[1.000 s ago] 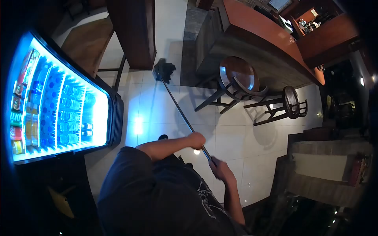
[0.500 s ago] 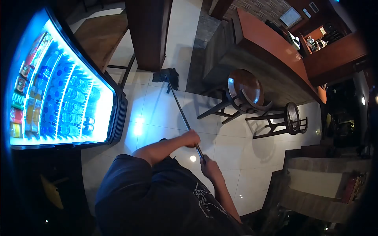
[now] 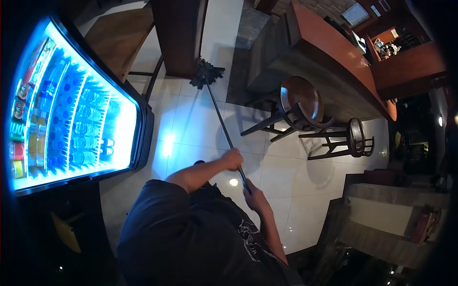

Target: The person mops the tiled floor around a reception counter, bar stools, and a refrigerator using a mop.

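A mop with a dark, stringy head [image 3: 207, 73] rests on the tiled floor by the foot of a dark pillar. Its thin pole [image 3: 220, 117] slants back toward my body. My left hand [image 3: 232, 159] is wrapped around the pole about midway, with the arm reaching across in front of me. Lower down, near the pole's end, my right hand [image 3: 256, 196] grips it close to my torso. Both hands are closed on the pole.
At the left, a lit drinks fridge [image 3: 138, 138] holds bottles and cans. The dark pillar [image 3: 179, 38] stands beyond it, near a wooden table [image 3: 117, 40]. To the right are a bar counter [image 3: 329, 40], a round-seated stool [image 3: 300, 97] and another stool [image 3: 356, 136].
The mop head has moved a little farther away and slightly right, closer to the pillar's base, and its strands are spread wider. Both hands keep their hold on the pole.
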`<act>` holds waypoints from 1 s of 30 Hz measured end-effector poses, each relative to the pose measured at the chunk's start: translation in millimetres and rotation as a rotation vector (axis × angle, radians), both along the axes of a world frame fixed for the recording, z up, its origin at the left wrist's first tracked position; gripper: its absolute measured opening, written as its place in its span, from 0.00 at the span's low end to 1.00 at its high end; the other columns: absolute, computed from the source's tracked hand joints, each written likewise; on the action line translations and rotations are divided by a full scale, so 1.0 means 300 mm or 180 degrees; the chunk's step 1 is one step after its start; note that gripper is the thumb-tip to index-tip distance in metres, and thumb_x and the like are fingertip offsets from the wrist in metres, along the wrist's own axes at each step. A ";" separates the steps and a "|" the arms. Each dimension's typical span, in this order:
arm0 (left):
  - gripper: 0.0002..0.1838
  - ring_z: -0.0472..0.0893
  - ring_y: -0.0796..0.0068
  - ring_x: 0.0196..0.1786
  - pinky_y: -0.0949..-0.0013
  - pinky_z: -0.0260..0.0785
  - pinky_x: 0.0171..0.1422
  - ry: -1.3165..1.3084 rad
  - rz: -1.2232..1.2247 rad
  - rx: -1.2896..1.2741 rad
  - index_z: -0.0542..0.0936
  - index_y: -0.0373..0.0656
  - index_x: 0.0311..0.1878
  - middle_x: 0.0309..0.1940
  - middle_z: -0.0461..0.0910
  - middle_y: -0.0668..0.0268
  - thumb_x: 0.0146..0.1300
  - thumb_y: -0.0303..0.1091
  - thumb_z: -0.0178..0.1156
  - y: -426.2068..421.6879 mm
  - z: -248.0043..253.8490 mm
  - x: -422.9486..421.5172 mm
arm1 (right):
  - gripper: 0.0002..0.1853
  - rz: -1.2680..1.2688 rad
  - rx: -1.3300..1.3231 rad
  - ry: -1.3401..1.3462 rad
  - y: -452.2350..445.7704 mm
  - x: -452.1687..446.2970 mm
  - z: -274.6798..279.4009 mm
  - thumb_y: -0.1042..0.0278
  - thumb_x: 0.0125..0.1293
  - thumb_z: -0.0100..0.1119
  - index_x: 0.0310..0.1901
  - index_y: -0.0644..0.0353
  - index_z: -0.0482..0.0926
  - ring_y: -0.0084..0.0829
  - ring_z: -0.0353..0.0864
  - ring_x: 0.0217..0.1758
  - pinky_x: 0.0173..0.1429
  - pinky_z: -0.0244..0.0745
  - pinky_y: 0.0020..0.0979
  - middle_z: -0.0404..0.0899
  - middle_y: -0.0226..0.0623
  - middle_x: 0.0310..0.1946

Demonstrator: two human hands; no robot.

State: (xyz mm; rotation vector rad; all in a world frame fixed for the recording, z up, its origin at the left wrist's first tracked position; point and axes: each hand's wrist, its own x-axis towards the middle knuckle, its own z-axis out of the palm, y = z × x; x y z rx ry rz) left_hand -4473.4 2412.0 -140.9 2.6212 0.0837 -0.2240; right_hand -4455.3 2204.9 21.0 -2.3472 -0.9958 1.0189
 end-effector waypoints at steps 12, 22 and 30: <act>0.08 0.85 0.47 0.35 0.48 0.77 0.40 -0.0126 -0.1079 -0.1392 0.84 0.44 0.25 0.26 0.84 0.54 0.48 0.37 0.63 -0.375 0.381 0.055 | 0.39 -0.0622 -0.1898 0.1229 -0.244 0.197 0.672 0.67 0.61 0.73 0.74 0.48 0.68 0.18 0.64 0.17 0.20 0.61 0.28 0.69 0.25 0.19; 0.08 0.85 0.50 0.38 0.49 0.77 0.44 -0.0282 -0.0175 -0.0618 0.85 0.45 0.28 0.29 0.84 0.55 0.48 0.38 0.65 -0.037 0.049 0.082 | 0.36 -0.0439 -0.1366 0.1355 0.031 0.291 0.249 0.68 0.64 0.70 0.74 0.48 0.69 0.18 0.63 0.15 0.17 0.57 0.27 0.69 0.26 0.19; 0.08 0.86 0.54 0.44 0.53 0.76 0.52 0.0664 -0.0394 -0.0073 0.87 0.48 0.31 0.33 0.86 0.57 0.48 0.37 0.65 0.066 -0.006 -0.101 | 0.31 -0.0004 -0.0628 0.1380 0.054 0.068 0.041 0.57 0.71 0.63 0.73 0.50 0.68 0.20 0.68 0.18 0.21 0.63 0.27 0.73 0.29 0.23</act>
